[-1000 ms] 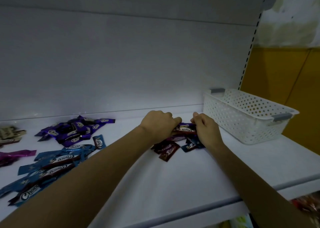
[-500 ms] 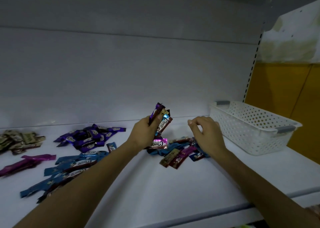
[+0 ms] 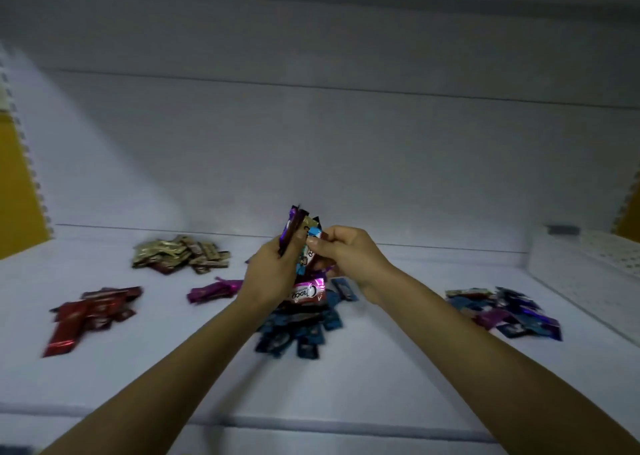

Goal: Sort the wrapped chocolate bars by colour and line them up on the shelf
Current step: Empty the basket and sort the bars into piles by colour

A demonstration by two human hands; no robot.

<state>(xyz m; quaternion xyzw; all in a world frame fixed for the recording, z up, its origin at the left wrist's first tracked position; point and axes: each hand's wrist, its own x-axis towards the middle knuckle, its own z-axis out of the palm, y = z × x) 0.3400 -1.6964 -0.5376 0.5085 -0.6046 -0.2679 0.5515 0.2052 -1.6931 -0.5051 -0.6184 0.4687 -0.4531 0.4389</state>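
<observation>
My left hand (image 3: 273, 274) grips an upright bunch of mixed wrapped chocolate bars (image 3: 300, 235), purple, gold and blue among them, above the white shelf (image 3: 381, 368). My right hand (image 3: 349, 257) pinches the top of a blue bar (image 3: 316, 241) in that bunch. Sorted heaps lie on the shelf: gold bars (image 3: 180, 255) at the back left, red bars (image 3: 91, 311) at the left, magenta bars (image 3: 214, 290) beside my left wrist, blue bars (image 3: 298, 330) under my hands. A mixed unsorted heap (image 3: 505, 312) lies to the right.
A white perforated basket (image 3: 588, 264) stands at the far right of the shelf. The shelf's back panel rises behind the heaps. Yellow wall shows past the slotted uprights at both edges. The shelf's front lip (image 3: 311, 430) runs below my forearms.
The view has swung left, bringing the gold and red heaps into sight. My right hand left the mixed heap and now pinches a bar in the bunch my left hand lifted.
</observation>
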